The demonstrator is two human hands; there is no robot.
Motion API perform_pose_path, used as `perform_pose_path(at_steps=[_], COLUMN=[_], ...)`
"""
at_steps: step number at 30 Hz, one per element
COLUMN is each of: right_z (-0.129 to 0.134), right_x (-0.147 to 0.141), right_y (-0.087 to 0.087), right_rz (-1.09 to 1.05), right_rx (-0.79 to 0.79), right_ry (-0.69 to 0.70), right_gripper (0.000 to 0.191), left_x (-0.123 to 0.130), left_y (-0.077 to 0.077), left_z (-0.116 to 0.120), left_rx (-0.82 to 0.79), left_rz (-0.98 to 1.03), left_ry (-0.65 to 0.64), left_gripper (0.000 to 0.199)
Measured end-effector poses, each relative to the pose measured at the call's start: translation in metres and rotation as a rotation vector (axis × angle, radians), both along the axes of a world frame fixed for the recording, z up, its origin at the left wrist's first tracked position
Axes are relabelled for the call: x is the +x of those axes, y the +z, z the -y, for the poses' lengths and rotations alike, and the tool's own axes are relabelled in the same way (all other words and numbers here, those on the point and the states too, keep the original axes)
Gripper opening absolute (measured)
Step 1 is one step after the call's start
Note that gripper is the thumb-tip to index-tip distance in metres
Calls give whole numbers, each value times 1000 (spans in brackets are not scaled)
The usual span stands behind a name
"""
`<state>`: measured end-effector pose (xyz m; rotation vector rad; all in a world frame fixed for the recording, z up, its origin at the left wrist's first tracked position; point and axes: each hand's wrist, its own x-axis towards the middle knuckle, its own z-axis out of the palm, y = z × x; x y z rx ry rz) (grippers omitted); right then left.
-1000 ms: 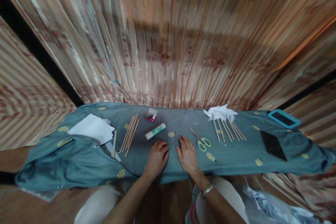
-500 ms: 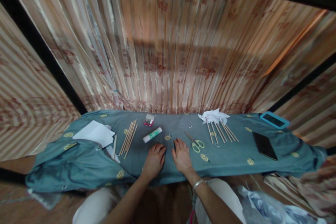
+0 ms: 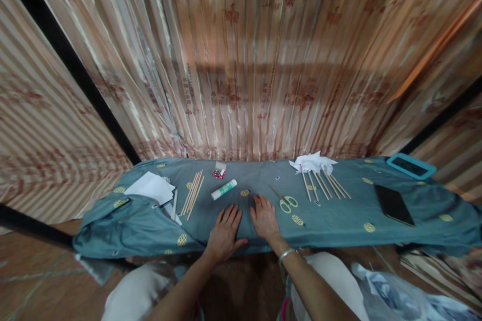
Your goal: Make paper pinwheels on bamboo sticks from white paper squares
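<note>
I see left hand [image 3: 223, 234] newly splayed, nearside of glue stick [image 3: 224, 189]; right hand [image 3: 265, 217] rests right of it; both empty, work looks idle.

Cloth-covered table [image 3: 339, 225] with scissors [image 3: 285, 199], glue stick [image 3: 224, 189], paper [image 3: 149, 188]

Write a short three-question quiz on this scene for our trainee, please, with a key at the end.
1. Fill in the blank: just to the right of the right hand, on the teal cloth, lie the ______.
2. True or false: the left hand is gripping the glue stick.
3. Where does the person wear a bracelet?
A) Left wrist only
B) Right wrist only
C) Both wrists

Key
1. Green-handled scissors.
2. False: the left hand rests palm down on the cloth, and the glue stick lies apart, beyond it.
3. B.
</note>
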<state>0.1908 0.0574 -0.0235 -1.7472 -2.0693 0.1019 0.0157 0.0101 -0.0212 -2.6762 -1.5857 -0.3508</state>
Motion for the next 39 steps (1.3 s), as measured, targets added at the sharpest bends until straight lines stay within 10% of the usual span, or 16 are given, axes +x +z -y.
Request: perform_pose_path(at_steps=[39], right_z=[-1], right_x=[3], right_y=[1], right_rz=[39], right_rx=[-29], right_ry=[-7], right_gripper=[43], left_x=[5], left_y=[6], left_z=[1], left_rx=[-11], left_rz=[-117], left_ry=[12], left_gripper=[87])
